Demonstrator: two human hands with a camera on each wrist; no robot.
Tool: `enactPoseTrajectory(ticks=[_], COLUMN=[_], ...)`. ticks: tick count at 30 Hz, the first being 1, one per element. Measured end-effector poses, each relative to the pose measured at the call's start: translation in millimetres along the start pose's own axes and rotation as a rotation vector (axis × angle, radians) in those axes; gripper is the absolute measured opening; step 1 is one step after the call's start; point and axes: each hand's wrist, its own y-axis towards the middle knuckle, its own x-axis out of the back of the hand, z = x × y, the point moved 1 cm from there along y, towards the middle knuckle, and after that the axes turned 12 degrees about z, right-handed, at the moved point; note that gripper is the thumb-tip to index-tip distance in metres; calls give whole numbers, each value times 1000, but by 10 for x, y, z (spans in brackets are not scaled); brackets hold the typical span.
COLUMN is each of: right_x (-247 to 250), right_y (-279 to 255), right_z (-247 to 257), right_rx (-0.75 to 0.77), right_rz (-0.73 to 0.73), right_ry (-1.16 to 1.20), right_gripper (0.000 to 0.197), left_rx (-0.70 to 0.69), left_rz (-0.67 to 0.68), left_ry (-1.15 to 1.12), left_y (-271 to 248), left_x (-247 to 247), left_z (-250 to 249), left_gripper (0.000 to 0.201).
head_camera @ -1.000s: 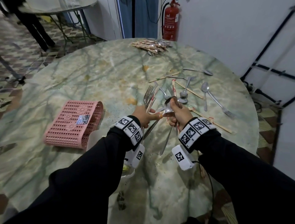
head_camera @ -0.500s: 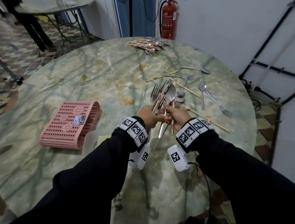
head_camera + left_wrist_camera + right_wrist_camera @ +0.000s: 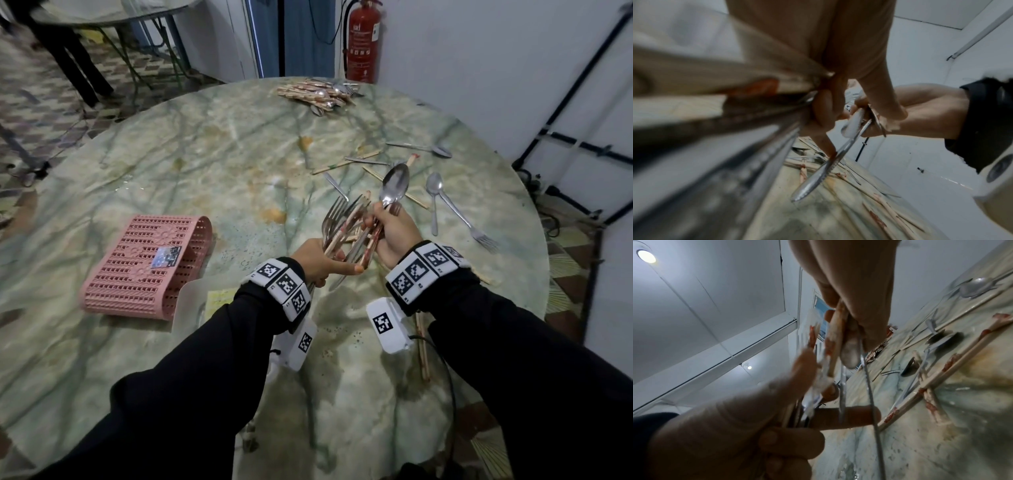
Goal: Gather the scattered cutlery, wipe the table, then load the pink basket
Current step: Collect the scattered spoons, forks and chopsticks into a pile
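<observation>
Sleeves, black, run up from the near edge of the round marble table [image 3: 144,164], each wrist banded with coded white tags. Left hand [image 3: 313,262] grips a bundle of forks and chopsticks [image 3: 337,222], tines fanned upward and away; forefinger extended sideways under the handles. Right hand [image 3: 394,236], just beside and touching the same cluster, is clenched round a large spoon [image 3: 395,186] held bowl-up, with at least one red-marked chopstick in the same fist. Right wrist view confirms: thumb and fingers pinch spoon handle and chopstick together. Left wrist view mostly blur from handles close to the lens.

Pair of chopsticks [image 3: 423,346] lies on the table under the right wrist. Pink basket [image 3: 144,263] on its side, left of the hands, open mouth facing right, label on the upper wall; a white sheet with a yellow patch [image 3: 219,298] at its near corner.

Beyond the hands, right half: loose spoons, a fork [image 3: 466,219], chopsticks, scattered and overlapping. Brownish stains mid-table. Far edge: gathered pile of cutlery [image 3: 317,94]. Behind it, red fire extinguisher [image 3: 363,37] against the wall.
</observation>
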Motion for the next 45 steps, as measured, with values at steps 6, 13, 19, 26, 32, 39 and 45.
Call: enactPoseTrajectory(ticks=[6,13,19,26,32,39,45], right_x=[-32,24,-41,-57,-16,43,-48], right_y=[-66,-134,-205,-185,-94,7,-171], right_z=[3,-80,-100,-169,-192,-111,-156], right_rx=[201,275,219,225,175,-25,60], right_rz=[86,73,164,127,8,4,200], right_ry=[-365,-584,-505,-456,-480,-260,-505], right_gripper=[14,13,15,13,14,34,24], left_rx=[-85,-126,-147,-140,-129,-127,-148], left_rz=[-191,-320,-284,-281,-285,-281,-295], left_ry=[-86,-175,-183,-164,-195,-225,-231], left_y=[11,50,72,92,92,99,105], left_x=[103,184,136,138,152,171,140], left_z=[60,93,80,85,100,72,93], left_gripper=[26,34,34,32,33,32,32])
